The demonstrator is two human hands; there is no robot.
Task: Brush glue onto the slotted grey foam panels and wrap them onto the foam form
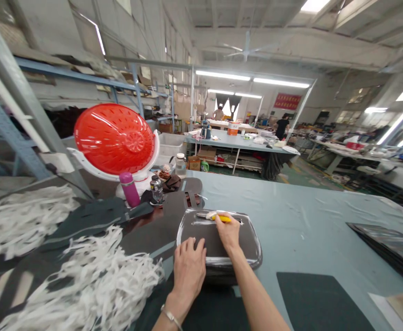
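At the left of the long pale blue-grey covered worktable, a heap of shredded white paper strips is lying over dark cut sheets, while a round red perforated plastic dome on a white frame is standing beyond it, beside a slim magenta flask. Near the middle, the person's left hand, wearing a thin metal bracelet, is pressing down open, with its fingers slightly spread and holding nothing, on a rounded-rectangular dark brown panel with a whitish rim, which is lying near the table's near edge. The right hand is closed around a yellow-handled tool, probably a utility knife, though the fingers are hiding much of it, with its metal end over the panel's far part. Further right, a dark green sheet is lying on the table, and far off a co-worker in black is standing by another table.
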